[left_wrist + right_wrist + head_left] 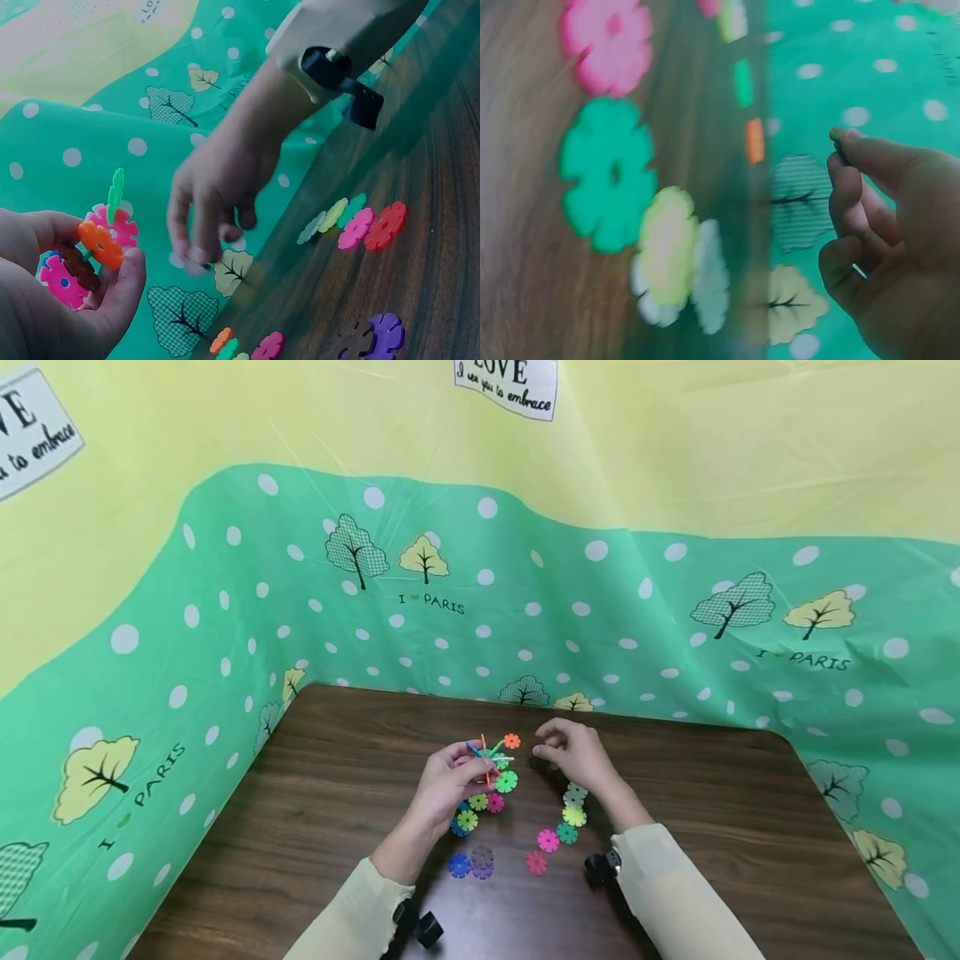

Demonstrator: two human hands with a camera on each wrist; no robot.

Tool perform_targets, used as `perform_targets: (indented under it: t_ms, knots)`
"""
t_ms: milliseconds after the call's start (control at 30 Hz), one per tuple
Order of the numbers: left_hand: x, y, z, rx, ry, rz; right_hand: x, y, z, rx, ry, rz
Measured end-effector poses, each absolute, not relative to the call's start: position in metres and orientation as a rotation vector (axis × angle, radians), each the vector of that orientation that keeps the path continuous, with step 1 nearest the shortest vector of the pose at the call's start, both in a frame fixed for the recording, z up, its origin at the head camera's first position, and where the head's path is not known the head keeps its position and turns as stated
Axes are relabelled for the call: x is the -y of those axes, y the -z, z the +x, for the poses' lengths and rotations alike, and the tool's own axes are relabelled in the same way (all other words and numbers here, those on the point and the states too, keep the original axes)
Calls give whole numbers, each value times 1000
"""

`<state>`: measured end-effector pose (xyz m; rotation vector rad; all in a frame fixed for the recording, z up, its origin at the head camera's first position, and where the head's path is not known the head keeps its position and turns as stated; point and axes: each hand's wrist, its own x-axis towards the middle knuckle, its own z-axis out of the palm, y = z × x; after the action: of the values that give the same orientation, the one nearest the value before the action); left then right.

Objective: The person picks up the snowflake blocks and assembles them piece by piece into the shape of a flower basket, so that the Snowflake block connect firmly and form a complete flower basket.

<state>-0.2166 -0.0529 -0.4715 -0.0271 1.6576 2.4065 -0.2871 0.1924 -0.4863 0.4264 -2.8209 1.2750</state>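
In the head view my left hand (450, 781) grips a cluster of interlocked plastic flower discs (491, 758). The left wrist view shows pink, orange (102, 244), brown (79, 267) and green discs in this cluster, with the palm hiding part of it. To the right, my right hand (576, 754) is raised above the table, apart from the cluster. Its thumb and forefinger pinch a small dark piece (840, 150), mostly hidden by the fingertips; I cannot tell its full shape.
Loose flower discs lie on the brown wooden table (337, 827). A curved row runs below my right hand, including a pink disc (548, 841) and a red disc (536, 862). Blue (459, 865) and purple discs lie nearer. A green polka-dot cloth (525, 635) hangs around the table.
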Motion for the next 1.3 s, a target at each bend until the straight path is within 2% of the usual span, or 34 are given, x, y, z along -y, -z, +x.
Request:
perform_targets:
  t_ms: [267,533,867,1300]
  knots:
    - [51,474,-217,-1720,-2373,-38,-193,462,-257,2539,-1548,518]
    - [50,475,-217,-1742,-2356,-41,-190,462,-234,2463,-1571,554]
    - [51,476,-221,-1738,-2372,-74,-183,465,-226,2370,-1678,710]
    - [50,475,-218,-1855,-2292,-64,-174,468,-222,2437,-1612,723]
